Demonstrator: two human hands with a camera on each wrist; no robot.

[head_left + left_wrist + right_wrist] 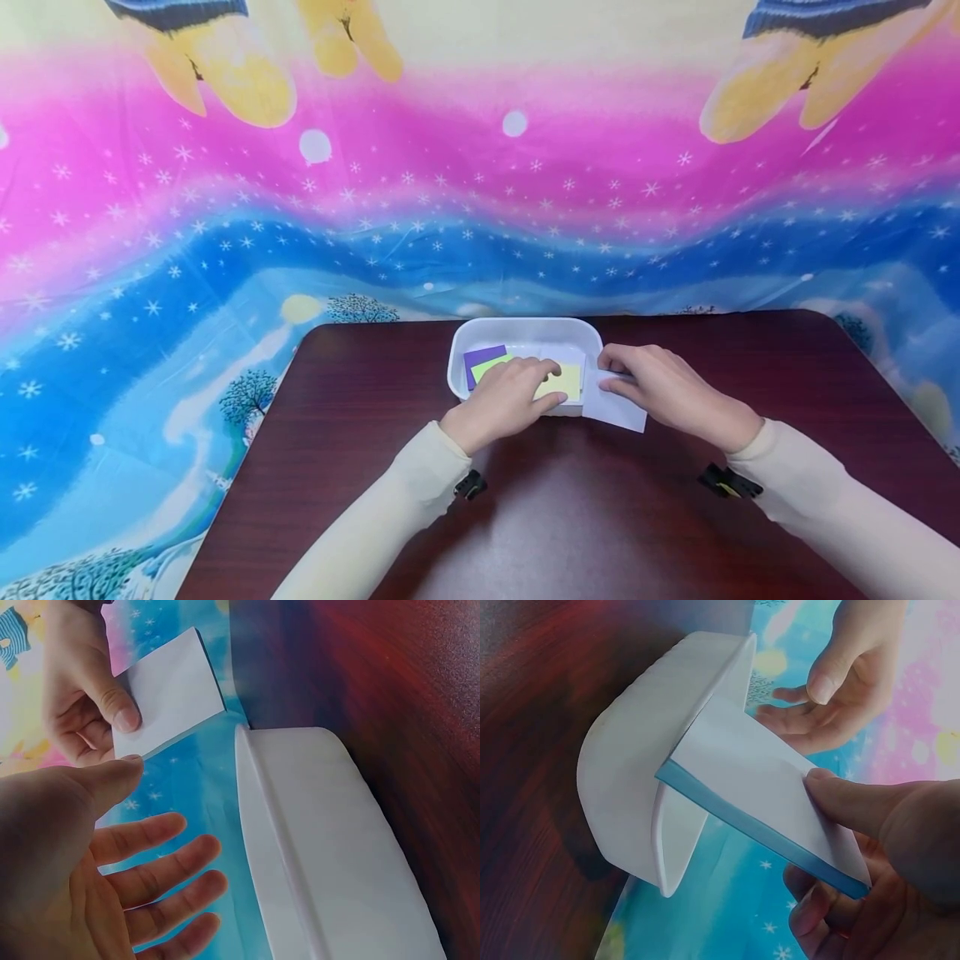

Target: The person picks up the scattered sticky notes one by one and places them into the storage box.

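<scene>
My right hand (675, 390) pinches a white pad of paper (621, 407), its thumb on the white face and its fingers beneath. A blue edge shows along the pad in the right wrist view. The pad is held at the right end of a white plastic tub (453, 354). Over the tub's front side hovers my left hand (504, 398), fingers relaxed and apart, gripping nothing. Inside the tub lie a purple piece (471, 358), a yellow-green piece (486, 365) and a pale yellow piece (572, 383), partly hidden by the left hand.
The tub stands near the far edge of a dark reddish-brown table (360, 500). Behind the table hangs a colourful printed cloth (465, 200) with snowflakes. Black straps sit at both sleeves' wrists.
</scene>
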